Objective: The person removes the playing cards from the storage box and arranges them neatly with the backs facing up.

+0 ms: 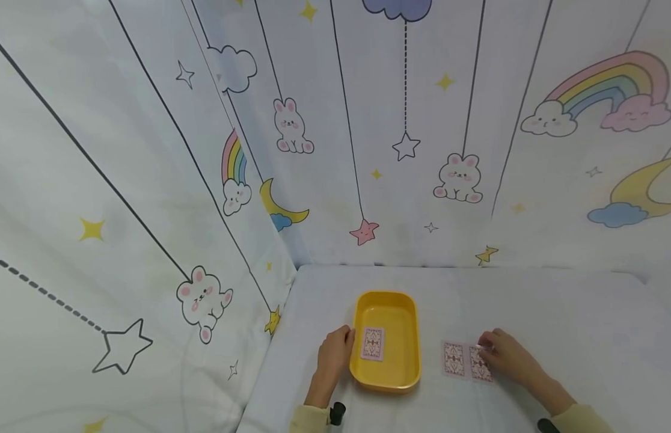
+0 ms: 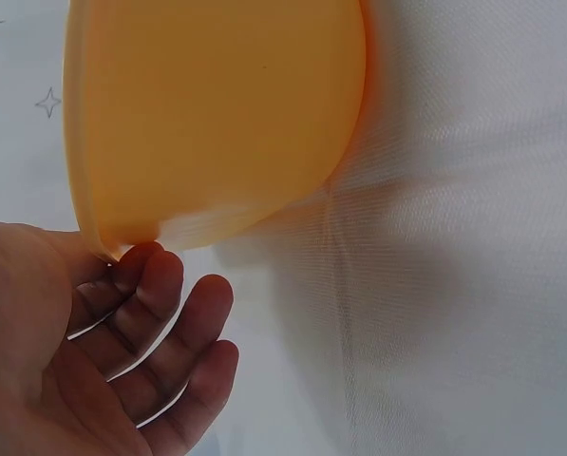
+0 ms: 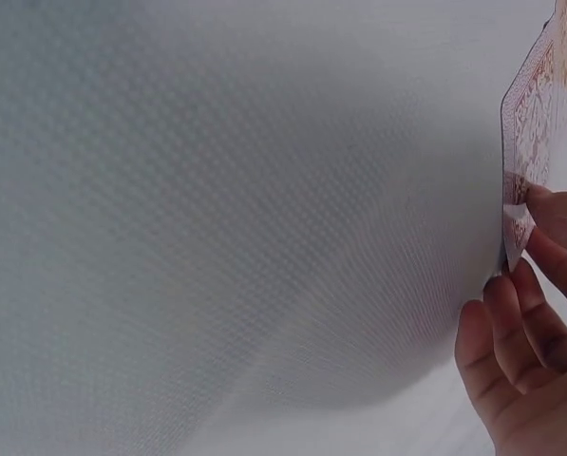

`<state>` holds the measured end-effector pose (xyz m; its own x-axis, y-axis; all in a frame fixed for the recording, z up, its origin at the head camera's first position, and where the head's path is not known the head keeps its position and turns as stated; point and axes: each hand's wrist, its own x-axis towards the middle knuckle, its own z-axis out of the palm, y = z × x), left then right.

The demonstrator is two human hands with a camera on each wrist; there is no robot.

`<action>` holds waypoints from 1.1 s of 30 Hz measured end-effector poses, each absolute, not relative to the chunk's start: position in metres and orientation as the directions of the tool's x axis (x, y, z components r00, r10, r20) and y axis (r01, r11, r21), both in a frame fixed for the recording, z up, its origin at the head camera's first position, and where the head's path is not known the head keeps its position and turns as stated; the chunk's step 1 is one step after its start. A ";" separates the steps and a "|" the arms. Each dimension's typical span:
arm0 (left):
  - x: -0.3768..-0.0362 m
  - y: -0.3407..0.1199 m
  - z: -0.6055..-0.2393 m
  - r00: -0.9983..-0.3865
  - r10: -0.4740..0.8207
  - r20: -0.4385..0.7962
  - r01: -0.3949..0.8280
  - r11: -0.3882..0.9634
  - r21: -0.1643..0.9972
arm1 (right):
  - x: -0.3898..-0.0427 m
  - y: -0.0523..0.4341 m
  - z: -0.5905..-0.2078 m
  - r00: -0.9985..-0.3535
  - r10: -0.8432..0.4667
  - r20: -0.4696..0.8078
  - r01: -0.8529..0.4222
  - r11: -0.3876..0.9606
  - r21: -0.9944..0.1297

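A yellow plastic tray (image 1: 401, 361) sits on the white-covered table, its left rim held by my left hand (image 1: 335, 355) between thumb and index finger. In the left wrist view the other fingers of that hand (image 2: 160, 351) curve loosely below the tray's wall (image 2: 226, 114). One playing card (image 1: 373, 344), patterned back up, lies inside at the left. To the right of the tray are two more cards side by side. My right hand (image 1: 503, 355) pinches the right-hand card (image 1: 480, 364) at its edge, thumb over its back (image 3: 533, 133). The other card (image 1: 454, 359) lies flat beside it.
The white tablecloth (image 1: 449, 307) runs back to a curtain (image 1: 400, 198) printed with bunnies, stars and rainbows. Another curtain side (image 1: 124, 270) hangs along the table's left edge. A small black object (image 1: 337, 413) is at the left sleeve.
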<state>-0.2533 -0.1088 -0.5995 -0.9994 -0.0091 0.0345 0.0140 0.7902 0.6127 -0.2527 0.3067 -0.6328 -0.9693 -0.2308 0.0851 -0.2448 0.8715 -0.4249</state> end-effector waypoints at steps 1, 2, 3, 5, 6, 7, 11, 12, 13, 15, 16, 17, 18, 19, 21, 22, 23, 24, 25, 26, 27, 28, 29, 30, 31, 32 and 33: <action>-0.253 -0.109 -0.599 -0.999 -0.010 0.032 0.012 0.789 0.614 | -0.253 0.307 -0.633 -0.971 -0.225 0.077 -0.236 0.872 -0.429; -0.253 -0.109 -0.599 -0.999 -0.010 0.032 0.012 0.788 0.615 | -0.252 0.306 -0.632 -0.973 -0.221 0.070 -0.230 0.872 -0.432; -0.253 -0.109 -0.599 -1.000 -0.010 0.029 0.010 0.786 0.618 | -0.252 0.306 -0.631 -0.974 -0.218 0.066 -0.225 0.871 -0.436; -0.253 -0.109 -0.599 -1.000 -0.011 0.025 0.007 0.784 0.621 | -0.251 0.305 -0.630 -0.974 -0.219 0.063 -0.224 0.871 -0.436; -0.253 -0.109 -0.599 -1.000 -0.012 0.022 0.004 0.784 0.621 | -0.250 0.305 -0.629 -0.973 -0.220 0.065 -0.226 0.871 -0.436; -0.253 -0.109 -0.599 -1.000 -0.012 0.024 0.005 0.784 0.621 | -0.250 0.304 -0.629 -0.973 -0.220 0.067 -0.227 0.870 -0.437; -0.253 -0.110 -0.599 -0.999 -0.013 0.030 0.009 0.787 0.617 | -0.249 0.304 -0.627 -0.970 -0.231 0.080 -0.243 0.867 -0.435; -0.253 -0.110 -0.599 -0.999 -0.014 0.033 0.009 0.787 0.616 | -0.248 0.304 -0.627 -0.969 -0.233 0.082 -0.245 0.866 -0.435; -0.253 -0.110 -0.599 -0.999 -0.014 0.032 0.008 0.787 0.617 | -0.248 0.304 -0.627 -0.969 -0.235 0.081 -0.247 0.867 -0.434; -0.253 -0.109 -0.600 -0.999 -0.015 0.029 0.006 0.786 0.618 | -0.248 0.304 -0.625 -0.968 -0.238 0.075 -0.247 0.865 -0.436; -0.253 -0.109 -0.600 -0.999 -0.016 0.028 0.004 0.787 0.617 | -0.248 0.304 -0.624 -0.971 -0.230 0.068 -0.236 0.864 -0.444; -0.253 -0.109 -0.600 -1.000 -0.017 0.025 0.002 0.786 0.618 | -0.249 0.303 -0.622 -0.973 -0.222 0.067 -0.228 0.861 -0.454; -0.254 -0.109 -0.600 -1.000 -0.014 0.027 0.006 0.787 0.617 | -0.250 0.303 -0.619 -0.973 -0.213 0.085 -0.228 0.856 -0.464; -0.254 -0.109 -0.600 -1.000 -0.011 0.029 0.009 0.790 0.613 | -0.251 0.301 -0.614 -0.972 -0.206 0.114 -0.235 0.849 -0.473; -0.256 -0.110 -0.599 -0.999 -0.008 0.037 0.017 0.795 0.607 | -0.256 0.294 -0.599 -0.963 -0.193 0.188 -0.263 0.830 -0.491; -0.257 -0.110 -0.598 -0.999 -0.006 0.042 0.021 0.796 0.605 | -0.259 0.289 -0.589 -0.955 -0.187 0.232 -0.281 0.823 -0.494; -0.257 -0.111 -0.598 -0.999 -0.004 0.044 0.023 0.795 0.606 | -0.263 0.282 -0.578 -0.942 -0.188 0.279 -0.308 0.814 -0.492; -0.258 -0.112 -0.597 -0.999 -0.003 0.044 0.024 0.797 0.604 | -0.266 0.275 -0.566 -0.928 -0.191 0.318 -0.333 0.809 -0.485; -0.258 -0.112 -0.596 -0.999 -0.008 0.040 0.018 0.795 0.606 | -0.269 0.267 -0.554 -0.918 -0.197 0.344 -0.353 0.803 -0.481; -0.257 -0.112 -0.596 -0.999 -0.013 0.035 0.011 0.791 0.612 | -0.273 0.258 -0.542 -0.910 -0.206 0.360 -0.370 0.795 -0.481; -0.256 -0.112 -0.596 -0.999 -0.017 0.029 0.005 0.788 0.615 | -0.276 0.248 -0.532 -0.905 -0.213 0.368 -0.382 0.787 -0.484; -0.256 -0.111 -0.596 -0.999 -0.021 0.024 -0.001 0.786 0.618 | -0.279 0.238 -0.522 -0.905 -0.219 0.365 -0.386 0.785 -0.486; -0.255 -0.111 -0.596 -0.999 -0.026 0.019 -0.008 0.783 0.622 | -0.283 0.228 -0.513 -0.906 -0.225 0.360 -0.389 0.780 -0.490; -0.254 -0.110 -0.597 -0.999 -0.028 0.019 -0.010 0.782 0.623 | -0.285 0.216 -0.505 -0.908 -0.232 0.349 -0.388 0.778 -0.493; -0.254 -0.109 -0.597 -0.999 -0.031 0.018 -0.013 0.780 0.626 | -0.288 0.205 -0.497 -0.910 -0.240 0.338 -0.390 0.772 -0.502; -0.254 -0.108 -0.598 -0.999 -0.031 0.020 -0.011 0.781 0.625 | -0.290 0.193 -0.490 -0.915 -0.247 0.318 -0.385 0.769 -0.511; -0.254 -0.107 -0.599 -0.999 -0.031 0.023 -0.010 0.784 0.621 | -0.292 0.182 -0.485 -0.922 -0.255 0.291 -0.375 0.770 -0.515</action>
<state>-0.2539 -0.1066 -0.5986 -0.9993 -0.0307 0.0230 -0.0098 0.7835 0.6213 -0.2924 0.1815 -0.4851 -0.9223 -0.2547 0.2908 -0.3753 0.7704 -0.5153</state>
